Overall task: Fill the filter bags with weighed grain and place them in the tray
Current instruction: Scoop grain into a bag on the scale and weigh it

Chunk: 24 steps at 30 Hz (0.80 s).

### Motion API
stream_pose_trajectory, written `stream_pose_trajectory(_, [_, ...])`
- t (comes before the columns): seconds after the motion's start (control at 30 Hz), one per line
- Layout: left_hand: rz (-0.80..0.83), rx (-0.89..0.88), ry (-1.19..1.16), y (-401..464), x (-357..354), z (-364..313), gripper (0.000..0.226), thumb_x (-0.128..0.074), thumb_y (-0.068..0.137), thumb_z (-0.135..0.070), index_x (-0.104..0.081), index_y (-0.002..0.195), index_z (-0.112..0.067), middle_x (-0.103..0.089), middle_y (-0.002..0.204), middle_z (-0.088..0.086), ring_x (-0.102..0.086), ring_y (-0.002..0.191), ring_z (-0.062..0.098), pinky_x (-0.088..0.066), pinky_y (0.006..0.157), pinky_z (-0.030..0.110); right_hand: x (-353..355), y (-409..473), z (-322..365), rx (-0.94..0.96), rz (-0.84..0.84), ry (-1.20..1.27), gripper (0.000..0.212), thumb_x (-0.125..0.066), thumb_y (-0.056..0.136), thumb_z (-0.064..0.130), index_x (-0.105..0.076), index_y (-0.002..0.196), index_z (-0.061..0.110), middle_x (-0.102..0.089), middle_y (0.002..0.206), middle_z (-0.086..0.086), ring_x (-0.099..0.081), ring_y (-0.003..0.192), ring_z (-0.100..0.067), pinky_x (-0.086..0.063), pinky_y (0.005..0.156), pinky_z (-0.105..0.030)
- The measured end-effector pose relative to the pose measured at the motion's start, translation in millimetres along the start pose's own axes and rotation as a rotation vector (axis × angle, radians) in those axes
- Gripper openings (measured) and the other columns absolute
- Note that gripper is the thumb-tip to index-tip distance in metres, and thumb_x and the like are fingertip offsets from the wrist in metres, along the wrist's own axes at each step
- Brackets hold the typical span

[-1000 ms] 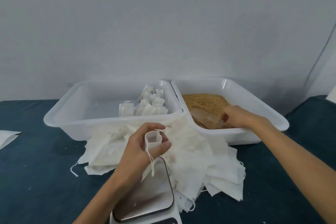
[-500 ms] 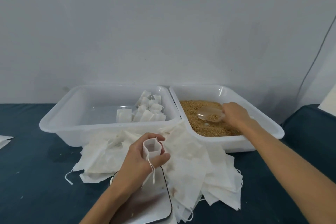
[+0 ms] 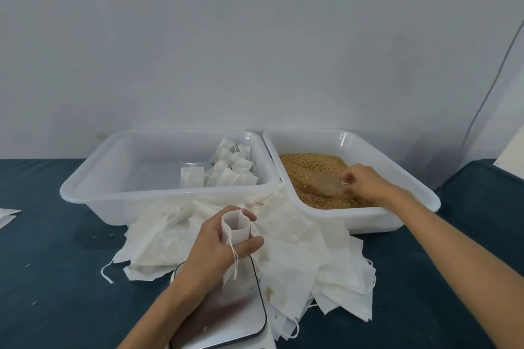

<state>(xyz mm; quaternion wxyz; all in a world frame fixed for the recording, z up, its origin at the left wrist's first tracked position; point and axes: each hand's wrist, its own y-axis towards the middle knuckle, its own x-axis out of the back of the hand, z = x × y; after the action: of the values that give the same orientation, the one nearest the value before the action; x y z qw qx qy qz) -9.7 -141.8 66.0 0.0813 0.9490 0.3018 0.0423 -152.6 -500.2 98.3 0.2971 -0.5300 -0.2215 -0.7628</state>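
Nearest, a digital scale (image 3: 226,320) sits on the dark blue table (image 3: 56,278), its platform partly under the left forearm. Above it the left hand (image 3: 218,246) grips an open, empty filter bag (image 3: 235,228), mouth upward, drawstring dangling. A heap of empty filter bags (image 3: 297,258) spreads behind the scale. Farther back, the left tray (image 3: 85,193) holds filled bags (image 3: 229,170) in its right part. In the right tray (image 3: 411,207), the right hand (image 3: 365,185) pinches a clear scoop (image 3: 326,184) lying in the grain (image 3: 309,164).

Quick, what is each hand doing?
Left hand: holds open a small white paper filter bag.
Right hand: grips a clear plastic scoop.
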Motion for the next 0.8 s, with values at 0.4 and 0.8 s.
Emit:
stream_pose_trajectory(0.4, [0.013, -0.007, -0.059, -6, 0, -3, 0.026, -0.084, 0.068, -0.023, -0.072, 0.090, -0.028, -0.062, 0.076, -0.001, -0.062, 0.072, 0.013, -0.053, 0.069, 0.018, 19, -31, -8, 0.062, -0.136, 0.115, 0.022, -0.064, 0.098, 0.011, -0.066, 0.120, 0.009, -0.068, 0.115, -0.003, -0.061, 0.114, -0.019, -0.047, 0.098, -0.031])
stream_pose_trajectory(0.8, [0.093, -0.008, -0.072, -30, 1, 0, 0.028, -0.084, 0.075, -0.017, -0.072, 0.100, -0.022, -0.069, 0.088, 0.008, -0.066, 0.083, 0.019, -0.055, 0.086, 0.039, 40, -140, 88, 0.580, -0.119, 0.224, 0.031, -0.065, 0.096, 0.005, -0.069, 0.119, 0.026, -0.067, 0.115, 0.020, -0.059, 0.107, 0.013, -0.040, 0.088, -0.003])
